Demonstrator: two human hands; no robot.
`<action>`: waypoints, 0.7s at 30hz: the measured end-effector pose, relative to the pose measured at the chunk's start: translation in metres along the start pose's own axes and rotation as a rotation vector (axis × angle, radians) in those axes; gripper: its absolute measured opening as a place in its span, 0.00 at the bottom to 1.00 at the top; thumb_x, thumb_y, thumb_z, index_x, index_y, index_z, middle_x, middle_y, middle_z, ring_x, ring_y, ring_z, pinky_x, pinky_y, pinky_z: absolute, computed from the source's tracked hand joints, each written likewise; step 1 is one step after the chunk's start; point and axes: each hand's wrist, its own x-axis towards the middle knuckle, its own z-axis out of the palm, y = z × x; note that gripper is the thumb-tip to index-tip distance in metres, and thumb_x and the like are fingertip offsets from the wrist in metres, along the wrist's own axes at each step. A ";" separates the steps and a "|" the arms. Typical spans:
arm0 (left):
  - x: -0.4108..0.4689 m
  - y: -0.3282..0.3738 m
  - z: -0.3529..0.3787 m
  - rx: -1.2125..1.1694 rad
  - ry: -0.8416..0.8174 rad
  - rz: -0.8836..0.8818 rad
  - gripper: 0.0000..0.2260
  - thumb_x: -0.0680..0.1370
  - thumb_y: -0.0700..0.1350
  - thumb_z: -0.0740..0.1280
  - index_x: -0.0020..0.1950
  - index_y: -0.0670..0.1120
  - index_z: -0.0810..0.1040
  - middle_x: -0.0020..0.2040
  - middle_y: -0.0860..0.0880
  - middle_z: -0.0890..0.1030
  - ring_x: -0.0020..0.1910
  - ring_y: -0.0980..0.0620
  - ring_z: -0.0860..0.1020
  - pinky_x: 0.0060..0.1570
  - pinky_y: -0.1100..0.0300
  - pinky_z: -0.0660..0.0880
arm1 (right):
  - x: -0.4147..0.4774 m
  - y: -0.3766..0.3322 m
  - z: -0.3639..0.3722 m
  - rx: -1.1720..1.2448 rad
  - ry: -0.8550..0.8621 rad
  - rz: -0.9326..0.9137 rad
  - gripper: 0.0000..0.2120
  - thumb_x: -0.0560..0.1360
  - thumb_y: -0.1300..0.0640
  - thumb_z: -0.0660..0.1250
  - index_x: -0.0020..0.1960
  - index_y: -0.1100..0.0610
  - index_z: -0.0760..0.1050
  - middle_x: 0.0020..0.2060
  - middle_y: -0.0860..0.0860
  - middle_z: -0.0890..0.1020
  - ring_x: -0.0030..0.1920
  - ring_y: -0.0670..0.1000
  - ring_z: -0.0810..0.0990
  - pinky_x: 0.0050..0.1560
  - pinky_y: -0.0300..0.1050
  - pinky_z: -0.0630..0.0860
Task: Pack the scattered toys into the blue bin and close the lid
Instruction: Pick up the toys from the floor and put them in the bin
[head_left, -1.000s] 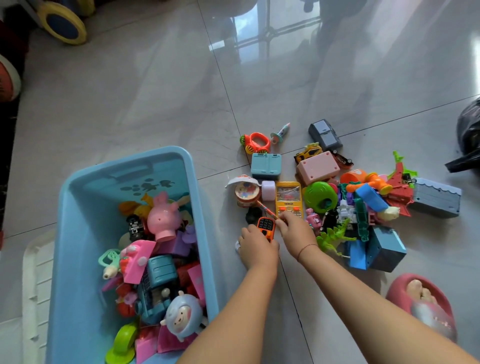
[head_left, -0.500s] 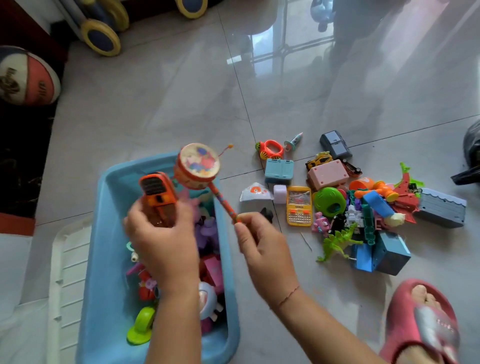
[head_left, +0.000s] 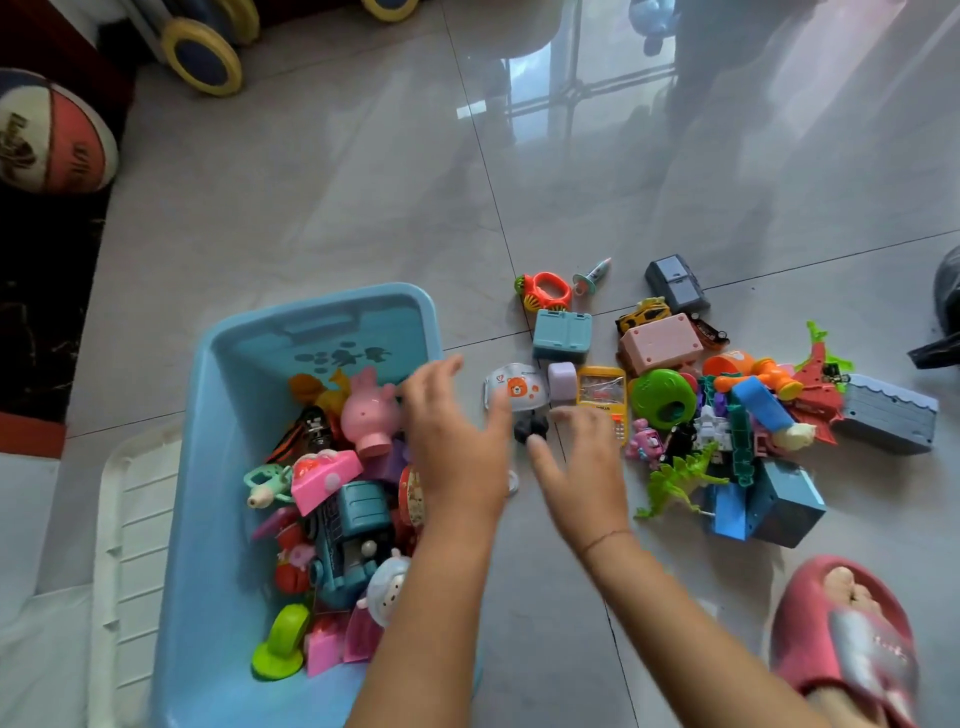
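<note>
Just unloaded into the blue bin (head_left: 311, 317) at near left; now swinging left hand (head_left: 457, 441) and right hand (head_left: 576, 467) back right, fingers wide, empty, toward the toy pile (head_left: 665, 400); plenty left to pack.

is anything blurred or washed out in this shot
Head view: the left hand and right hand are both motion-blurred, fingers smeared; window glare washes out the floor tiles near the top; toys in the blue bin look sharp.
</note>
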 end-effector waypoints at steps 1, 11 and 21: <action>0.002 0.005 0.019 0.037 -0.076 0.027 0.21 0.74 0.45 0.70 0.66 0.43 0.72 0.64 0.45 0.71 0.64 0.49 0.69 0.64 0.62 0.62 | 0.017 0.017 -0.002 -0.043 -0.025 0.051 0.20 0.71 0.52 0.68 0.60 0.59 0.72 0.58 0.57 0.71 0.61 0.55 0.70 0.65 0.44 0.64; 0.077 -0.050 0.149 0.713 -0.694 -0.037 0.34 0.76 0.46 0.66 0.77 0.48 0.51 0.77 0.45 0.55 0.74 0.44 0.56 0.72 0.51 0.56 | 0.120 0.075 0.015 -0.546 -0.443 -0.151 0.38 0.70 0.54 0.70 0.75 0.51 0.55 0.73 0.55 0.58 0.69 0.59 0.66 0.67 0.54 0.68; 0.095 -0.068 0.153 0.809 -0.896 0.022 0.26 0.75 0.45 0.69 0.70 0.45 0.63 0.67 0.43 0.67 0.67 0.41 0.67 0.59 0.50 0.70 | 0.106 0.101 0.032 -0.673 -0.342 -0.226 0.27 0.71 0.54 0.67 0.68 0.52 0.65 0.62 0.54 0.73 0.61 0.60 0.70 0.54 0.51 0.72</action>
